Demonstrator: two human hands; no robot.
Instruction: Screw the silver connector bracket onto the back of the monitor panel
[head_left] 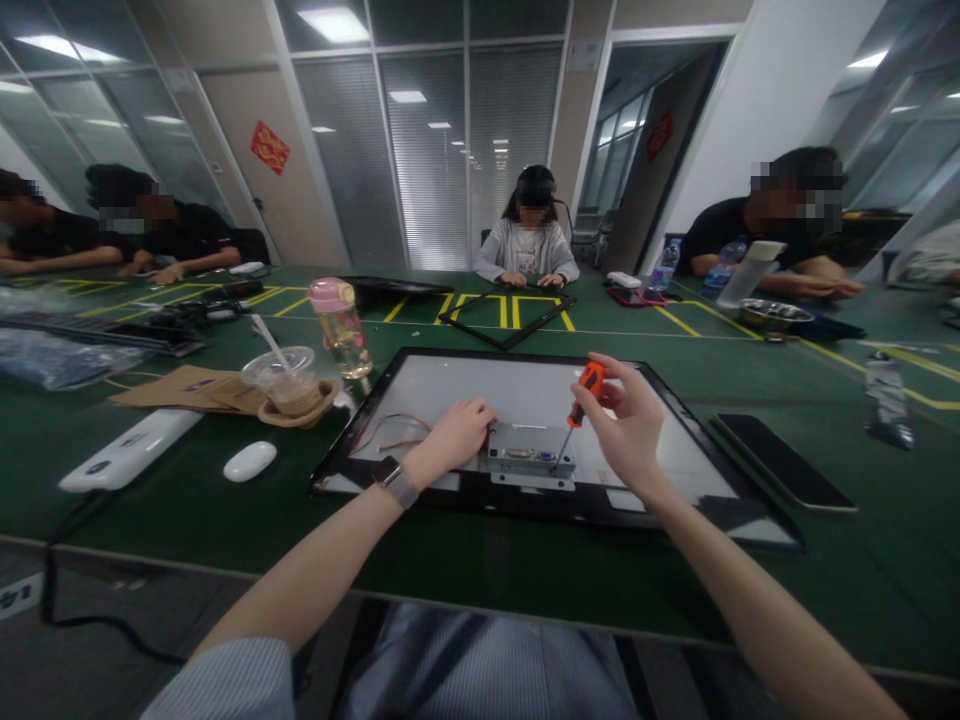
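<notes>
My right hand point(628, 420) is closed around the orange and black handle of a screwdriver point(587, 390). Its shaft slants down to the right part of a grey metal bracket point(517, 466) that bears connector ports. At the bracket's left side, my left hand point(463, 432) has its fingers bent against the upper corner, gripping it; the thumb is hard to make out. Both hands are over a large flat display panel point(450, 375) with a black frame and a pale back, lying on the table. Thin loose wires point(390, 440) lie on the panel's left part.
To the left are a white mouse point(250, 461), a white power strip point(135, 450), an iced drink cup point(283, 378) and a pink-lidded bottle point(341, 325). A phone point(780, 460) lies right of the panel. A black frame point(504, 340) is beyond it. Several people sit around the table.
</notes>
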